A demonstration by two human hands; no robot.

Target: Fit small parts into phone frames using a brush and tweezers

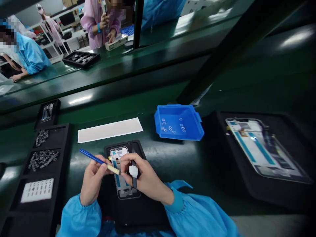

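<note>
My left hand (93, 179) is closed around a pen-like stick with a blue shaft (92, 155) and a cream end, which slants down to the right. My right hand (145, 179) has its thumb and index finger at the tip of the cream end; whether a tiny part sits between them I cannot make out. Tucked into that same hand is a slim black tool with a white wrap (133, 171). Beneath both hands lies an opened phone frame (122, 191) with blue strips, on a black tray (140, 214).
A blue bin (179, 135) holds several small ring-like pieces. Left of it lies a pale rectangular sheet (111, 129). A black compartment tray (58, 164) carries small dark parts and a white card. Another phone frame (259, 151) lies at right. Co-workers sit beyond the ledge.
</note>
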